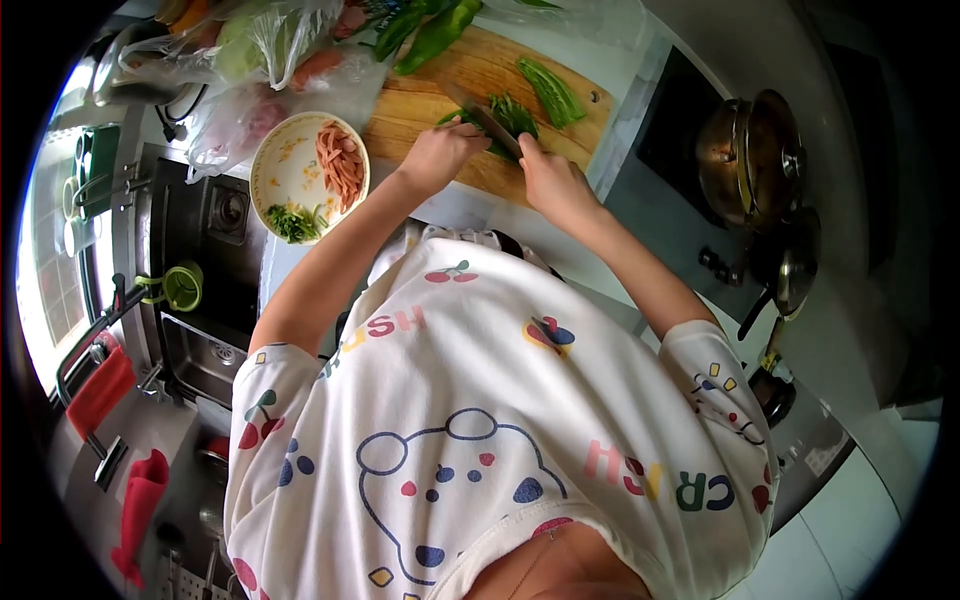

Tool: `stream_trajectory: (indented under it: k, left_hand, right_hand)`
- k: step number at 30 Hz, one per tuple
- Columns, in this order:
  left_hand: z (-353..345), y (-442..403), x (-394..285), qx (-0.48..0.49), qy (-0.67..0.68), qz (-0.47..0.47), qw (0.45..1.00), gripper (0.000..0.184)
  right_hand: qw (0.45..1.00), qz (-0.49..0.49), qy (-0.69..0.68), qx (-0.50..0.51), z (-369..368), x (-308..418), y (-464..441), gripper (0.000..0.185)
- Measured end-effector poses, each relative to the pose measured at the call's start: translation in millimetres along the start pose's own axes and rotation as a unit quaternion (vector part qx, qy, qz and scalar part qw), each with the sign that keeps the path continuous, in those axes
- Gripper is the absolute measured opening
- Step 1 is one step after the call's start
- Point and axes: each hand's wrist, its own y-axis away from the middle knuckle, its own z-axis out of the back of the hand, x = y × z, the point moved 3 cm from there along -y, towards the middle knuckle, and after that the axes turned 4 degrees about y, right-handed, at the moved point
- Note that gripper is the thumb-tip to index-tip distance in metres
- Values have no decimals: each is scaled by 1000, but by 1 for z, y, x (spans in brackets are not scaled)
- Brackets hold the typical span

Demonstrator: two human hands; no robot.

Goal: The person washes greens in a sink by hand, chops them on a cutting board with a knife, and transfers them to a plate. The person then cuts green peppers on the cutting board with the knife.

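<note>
My right hand [558,184] is closed round the handle of a kitchen knife [482,114], whose blade slants across the wooden cutting board [410,105]. My left hand [444,156] has its fingers bent together on a piece of green pepper [455,117] beside the blade, and it partly covers the piece. Thin green pepper strips [513,115] lie on the far side of the knife. Further right on the board rests a cut length of pepper [551,92], with its inside facing up.
Left of the board stands a plate [262,165] holding pink meat strips [340,165] and chopped greens [296,222]. Whole green peppers [436,38] and plastic bags [275,45] sit behind. A sink [205,350] is at left; a lidded pot [745,165] stands on the stove at right.
</note>
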Motion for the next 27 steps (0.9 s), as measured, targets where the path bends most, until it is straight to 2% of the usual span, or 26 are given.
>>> stream_trajectory:
  k: [6, 12, 15, 19, 21, 24, 27]
  left_hand:
    - [4, -1, -1, 6, 0, 0, 1000, 32]
    - [5, 1, -2, -19, -11, -35, 999, 33]
    - [8, 4, -7, -5, -3, 8, 1000, 36]
    - [15, 13, -10, -40, -43, -26, 998, 41]
    - [14, 20, -8, -77, -65, -53, 993, 43]
    - [13, 23, -5, -80, -40, -33, 995, 42]
    - [13, 18, -4, -39, -16, 10, 999, 41]
  right_hand:
    - [999, 1, -14, -30, -4, 1, -11, 29]
    - [999, -43, -12, -20, -10, 1, -8, 34]
    - [989, -73, -85, -95, -9, -12, -8, 40]
    - [978, -57, -104, -169, -15, -30, -4, 46]
    - [980, -60, -92, -167, -11, -29, 0, 44]
    - [987, -39, -72, -140, 3, -16, 7, 41]
    - [995, -17, -41, -90, 12, -5, 12, 38]
